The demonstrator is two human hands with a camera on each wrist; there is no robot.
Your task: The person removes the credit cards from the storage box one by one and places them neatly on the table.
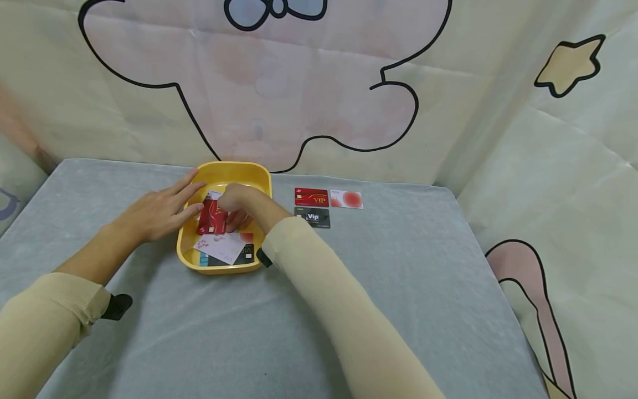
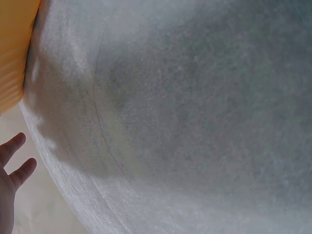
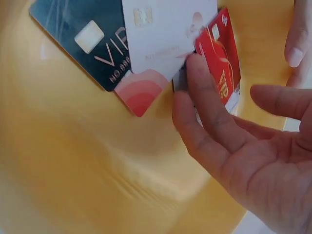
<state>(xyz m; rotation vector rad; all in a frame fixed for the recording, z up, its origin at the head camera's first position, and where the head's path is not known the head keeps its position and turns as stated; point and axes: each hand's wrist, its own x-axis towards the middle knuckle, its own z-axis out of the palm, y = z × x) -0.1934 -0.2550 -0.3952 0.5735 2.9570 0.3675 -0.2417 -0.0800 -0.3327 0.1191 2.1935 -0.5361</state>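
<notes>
A yellow plastic tray (image 1: 259,173) holds several overlapping cards. My left hand (image 1: 157,213) lies against its left rim with the fingers spread; two of its fingers also show at the edge of the left wrist view. Inside the tray is my right hand (image 1: 244,200), its fingertips at a red VIP card (image 3: 222,61) and its thumb held apart from them. Close by, a white card (image 3: 168,36) overlaps a dark VIP card (image 3: 90,36) and a corner with pink-red arcs (image 3: 141,92). Part of the red card's pile is hidden behind the right fingers.
Just right of the tray, on the grey cloth-covered table (image 1: 399,288), lie a red VIP card (image 1: 311,196), a black Vip card (image 1: 313,218) and a white card with a red circle (image 1: 346,199). A cartoon-printed curtain (image 1: 319,100) hangs behind the table.
</notes>
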